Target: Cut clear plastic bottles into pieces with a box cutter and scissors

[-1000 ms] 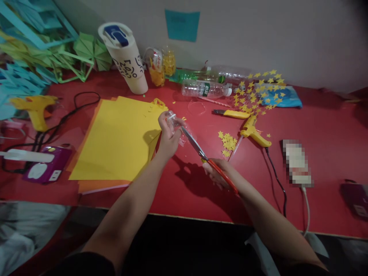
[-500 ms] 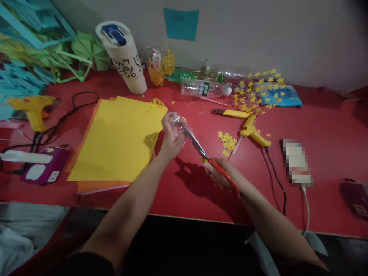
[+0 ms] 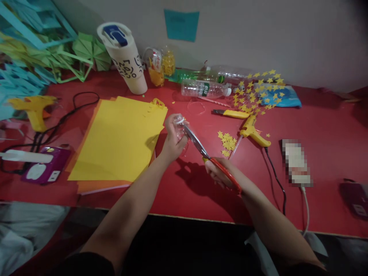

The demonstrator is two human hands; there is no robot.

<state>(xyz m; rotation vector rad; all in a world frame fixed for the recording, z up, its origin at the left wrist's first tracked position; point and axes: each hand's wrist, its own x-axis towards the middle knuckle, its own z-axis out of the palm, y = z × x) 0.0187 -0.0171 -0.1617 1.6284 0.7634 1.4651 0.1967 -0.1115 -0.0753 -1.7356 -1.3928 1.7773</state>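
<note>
My left hand is closed around a clear plastic bottle top with a white ring at its neck. Red-handled scissors are gripped in my right hand, their blades pointing up and left. The blade tips meet the clear plastic near the neck; whether they go through it I cannot tell. Both hands are above the red table. Left of them lies a stack of yellow paper, and to the right is a small heap of yellow paper stars.
Yellow glue guns lie at right and left, with trailing cords. A utility knife and a clear bottle lie behind my hands. A tall tumbler stands at the back. A phone lies on the right.
My left hand and the bottle top have shifted and turned slightly, so the neck sits a little further right. The scissors stay against the plastic, moved slightly right.
</note>
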